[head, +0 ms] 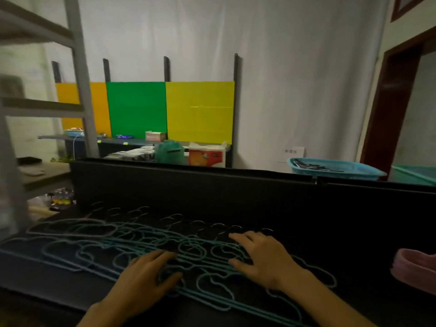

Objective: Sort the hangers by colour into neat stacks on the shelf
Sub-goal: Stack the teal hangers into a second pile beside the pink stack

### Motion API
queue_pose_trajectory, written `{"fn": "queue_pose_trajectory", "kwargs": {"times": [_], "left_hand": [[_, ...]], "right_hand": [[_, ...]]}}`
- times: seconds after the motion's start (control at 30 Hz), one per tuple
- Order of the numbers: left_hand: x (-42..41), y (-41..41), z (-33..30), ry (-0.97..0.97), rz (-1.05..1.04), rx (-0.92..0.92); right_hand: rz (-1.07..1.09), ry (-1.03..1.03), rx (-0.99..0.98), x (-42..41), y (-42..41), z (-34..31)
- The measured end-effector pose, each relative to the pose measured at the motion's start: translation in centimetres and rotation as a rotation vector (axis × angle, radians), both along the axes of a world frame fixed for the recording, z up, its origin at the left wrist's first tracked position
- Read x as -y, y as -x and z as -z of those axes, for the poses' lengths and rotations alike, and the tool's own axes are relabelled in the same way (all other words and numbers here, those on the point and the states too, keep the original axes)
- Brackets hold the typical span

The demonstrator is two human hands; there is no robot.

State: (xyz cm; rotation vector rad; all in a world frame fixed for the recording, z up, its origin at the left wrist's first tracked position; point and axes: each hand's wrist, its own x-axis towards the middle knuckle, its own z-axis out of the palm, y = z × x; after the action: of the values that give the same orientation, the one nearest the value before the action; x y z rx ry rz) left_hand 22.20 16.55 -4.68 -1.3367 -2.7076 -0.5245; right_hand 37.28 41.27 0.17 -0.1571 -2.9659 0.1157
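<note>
On the black shelf (306, 232), low in the view, a spread of blue hangers (94, 251) is laid flat in overlapping rows, running from 9 o'clock across to about 4 o'clock. At 6 o'clock the left hand (144, 277) is rested palm down on the hangers, its fingers (162, 256) nearly straight and close together, with the thumb pressed against the wire; nothing is gripped. At 5 o'clock the right hand (264, 258) is also laid flat on the hangers, fingers (240, 238) spread a little and pointed towards 10 o'clock, holding nothing. A paler grey hanger (68, 226) is seen at 8 o'clock, at the far left of the spread. The metal hooks along the back are faint against the dark surface and cannot be counted. At 3 o'clock a pink object (415, 267) is cut off by the frame edge. Both forearms are cut off at the bottom edge.
</note>
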Motion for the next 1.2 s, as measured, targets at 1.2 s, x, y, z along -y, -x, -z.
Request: {"fn": "queue_pose_trajectory", "kwargs": {"times": [1.2], "left_hand": [[20.0,32.6,-0.3,0.152,-0.173,0.225]], "right_hand": [[-0.017,0.106,0.048,14.6,29.6,2.0]]}}
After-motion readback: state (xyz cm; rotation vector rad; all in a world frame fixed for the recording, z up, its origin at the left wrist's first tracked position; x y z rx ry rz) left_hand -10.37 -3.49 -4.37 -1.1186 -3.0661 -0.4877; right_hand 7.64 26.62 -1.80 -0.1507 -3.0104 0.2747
